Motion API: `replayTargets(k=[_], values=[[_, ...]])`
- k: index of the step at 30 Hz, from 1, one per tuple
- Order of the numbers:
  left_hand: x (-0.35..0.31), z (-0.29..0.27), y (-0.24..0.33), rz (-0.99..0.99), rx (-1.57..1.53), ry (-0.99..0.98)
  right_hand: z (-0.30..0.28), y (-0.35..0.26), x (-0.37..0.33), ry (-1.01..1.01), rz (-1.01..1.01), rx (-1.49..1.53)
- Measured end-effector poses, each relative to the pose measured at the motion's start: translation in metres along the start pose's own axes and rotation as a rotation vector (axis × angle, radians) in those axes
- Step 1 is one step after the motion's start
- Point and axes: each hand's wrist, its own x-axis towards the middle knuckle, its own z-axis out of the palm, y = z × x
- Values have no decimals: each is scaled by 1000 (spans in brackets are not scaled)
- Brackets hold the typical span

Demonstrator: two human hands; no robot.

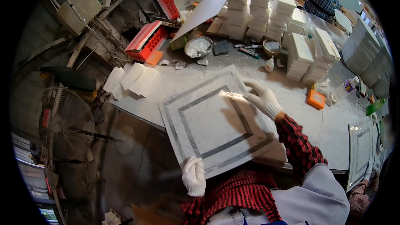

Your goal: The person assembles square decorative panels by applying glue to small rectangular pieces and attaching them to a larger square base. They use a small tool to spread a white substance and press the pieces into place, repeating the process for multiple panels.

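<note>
Far left: wire fan [66, 116]. Next, fanned white tiles [139, 81] on the table [333, 131], red box [154, 41] behind. Left hand [194, 178], white glove, fingers curled, gripping the near-left corner of the grey-banded marble panel [210, 127]. Panel sits mid-view, askew over the table, near side past the front edge; can't tell if it touches down. Right hand [263, 99], also gloved, fingers extended at panel's right edge; can't tell if gripping. Further right: tile stacks [299, 56], orange box [316, 99], then a second banded panel [360, 150].
</note>
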Motion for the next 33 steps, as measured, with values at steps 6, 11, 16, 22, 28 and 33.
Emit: replayTargets(k=[6, 11, 16, 22, 28, 33], values=[[42, -33, -37, 242, 222, 130, 96, -28, 162, 26, -67, -470], [77, -51, -42, 95, 141, 137, 146, -52, 243, 65, 122, -639], [100, -70, -34, -21, 42, -11, 153, -26, 260, 81, 35, -770], [118, -57, 1, -480, -191, -171, 82, -45, 162, 163, 198, 41], [95, 28, 45, -279, -711, -545, 56, -71, -94, -110, 633, 667], [26, 67, 72, -333, -391, -703, 28, -73, -210, -80, 838, 761]])
